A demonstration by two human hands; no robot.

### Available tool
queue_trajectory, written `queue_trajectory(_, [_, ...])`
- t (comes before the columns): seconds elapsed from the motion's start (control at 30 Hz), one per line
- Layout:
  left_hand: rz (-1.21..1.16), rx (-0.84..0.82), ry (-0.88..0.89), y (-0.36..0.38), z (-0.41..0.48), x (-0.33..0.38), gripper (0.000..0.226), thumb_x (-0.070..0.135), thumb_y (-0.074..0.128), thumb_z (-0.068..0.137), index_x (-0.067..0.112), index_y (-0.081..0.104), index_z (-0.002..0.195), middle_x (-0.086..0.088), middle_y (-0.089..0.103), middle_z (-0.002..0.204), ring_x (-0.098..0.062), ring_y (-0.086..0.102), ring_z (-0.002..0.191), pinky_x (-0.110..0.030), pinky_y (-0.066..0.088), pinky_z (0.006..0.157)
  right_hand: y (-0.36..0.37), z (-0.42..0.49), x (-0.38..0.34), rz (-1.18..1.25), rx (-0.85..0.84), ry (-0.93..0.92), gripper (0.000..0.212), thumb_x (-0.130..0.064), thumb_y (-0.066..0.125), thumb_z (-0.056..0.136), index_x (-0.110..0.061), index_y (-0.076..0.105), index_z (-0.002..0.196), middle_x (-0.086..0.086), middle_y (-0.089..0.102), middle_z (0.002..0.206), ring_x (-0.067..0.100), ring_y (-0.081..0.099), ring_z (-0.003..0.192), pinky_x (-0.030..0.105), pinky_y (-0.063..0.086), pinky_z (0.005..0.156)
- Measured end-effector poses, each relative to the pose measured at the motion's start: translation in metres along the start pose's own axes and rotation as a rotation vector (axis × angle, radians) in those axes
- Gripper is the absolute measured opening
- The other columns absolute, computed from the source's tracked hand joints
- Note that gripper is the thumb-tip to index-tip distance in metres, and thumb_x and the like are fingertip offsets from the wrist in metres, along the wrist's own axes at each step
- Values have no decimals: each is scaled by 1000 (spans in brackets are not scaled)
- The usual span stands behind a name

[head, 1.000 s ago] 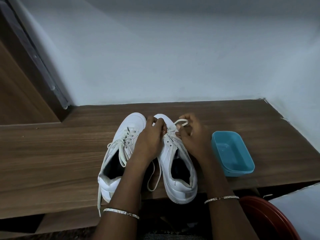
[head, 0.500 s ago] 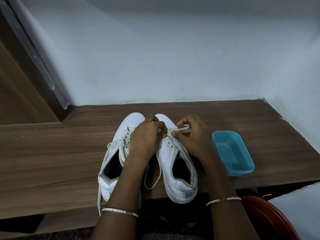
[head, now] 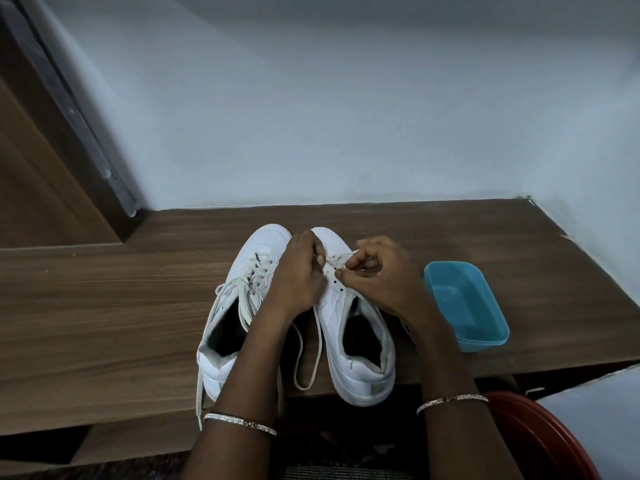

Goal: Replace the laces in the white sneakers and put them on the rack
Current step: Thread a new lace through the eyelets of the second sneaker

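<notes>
Lace (head: 320,341) pinched in left hand (head: 298,275) and right hand (head: 382,275), right dropped toward sneaker (head: 360,374) eyelets

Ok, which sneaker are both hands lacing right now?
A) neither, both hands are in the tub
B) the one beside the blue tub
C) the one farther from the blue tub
B: the left hand and right hand both pinch the lace at the front eyelets of the sneaker beside the blue tub; the other sneaker already carries a lace.

No text, label, brand, number or sign can be read anywhere, neither on the white sneakers (head: 356,327) nor on the blue tub (head: 465,303).
</notes>
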State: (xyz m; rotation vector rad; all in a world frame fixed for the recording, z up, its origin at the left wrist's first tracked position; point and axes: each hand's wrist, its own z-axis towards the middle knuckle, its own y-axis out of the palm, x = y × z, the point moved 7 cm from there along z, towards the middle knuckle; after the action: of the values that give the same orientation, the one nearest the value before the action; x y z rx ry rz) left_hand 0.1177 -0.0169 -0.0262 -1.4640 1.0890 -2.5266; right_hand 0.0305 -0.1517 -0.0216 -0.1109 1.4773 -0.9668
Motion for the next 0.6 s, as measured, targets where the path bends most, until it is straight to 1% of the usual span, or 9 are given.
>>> queue_trajectory(0.07, [14,-10,4,-1,0,-2,15,0,53,88,15,55,89,-2,53,95,-7,45,81,-22,34,70,1,1,3,18,9,14,19,-26,87,70,-15,75,80,-6,60,117,0,67,85,4,48,71])
queue_trajectory(0.13, [31,-13,25,-2,0,0,6,9,59,90,13,62,92,2,51,95,-1,45,78,-17,32,66,2,1,4,21,6,13,21,-31,87,71,-16,76,81,-7,60,115,0,67,85,4,48,72])
queue_trajectory(0.23, [121,-11,22,-1,-1,-1,9,21,68,88,14,66,93,5,46,93,-6,44,75,-23,31,63,1,1,6,39,28,6,21,-38,81,79,-18,75,83,-12,61,106,-4,66,81,5,47,70])
queue_trajectory(0.3, [150,11,38,-3,1,0,5,18,68,87,14,66,90,4,47,92,-10,44,76,-25,30,62,1,3,8,34,40,-13,17,-32,75,85,-16,74,89,-8,65,103,-4,65,78,12,50,68])
queue_trajectory(0.37, [108,30,39,-5,1,2,4,11,64,89,13,64,86,2,50,90,-10,44,79,-22,29,64,2,5,14,13,47,-27,9,-26,73,88,-19,72,92,-6,68,103,1,67,81,26,56,73])
queue_trajectory(0.4, [63,28,6,-4,1,-1,7,8,60,90,13,62,85,0,53,91,-11,46,82,-20,30,68,2,5,16,6,48,-23,6,-23,73,88,-21,71,93,-5,68,104,3,67,82,32,57,76])
queue_trajectory(0.47, [-94,-1,-161,0,1,-13,14,9,52,95,15,57,84,-1,54,92,-16,51,88,-22,33,75,5,7,22,5,48,-3,9,-16,73,87,-20,70,94,-4,68,105,5,68,84,37,58,77])
queue_trajectory(0.53, [-253,-19,-340,3,-1,-24,21,13,48,97,20,54,78,-3,54,94,-21,55,90,-28,38,78,6,9,24,10,48,13,10,-12,73,86,-17,71,94,-2,69,106,5,69,83,35,59,77])
queue_trajectory(0.6, [-196,-20,-354,0,-2,-22,27,19,45,101,20,52,75,-2,50,94,-21,52,92,-32,38,81,5,9,24,17,50,23,10,-11,73,86,-15,71,95,-2,69,108,4,69,83,29,58,75])
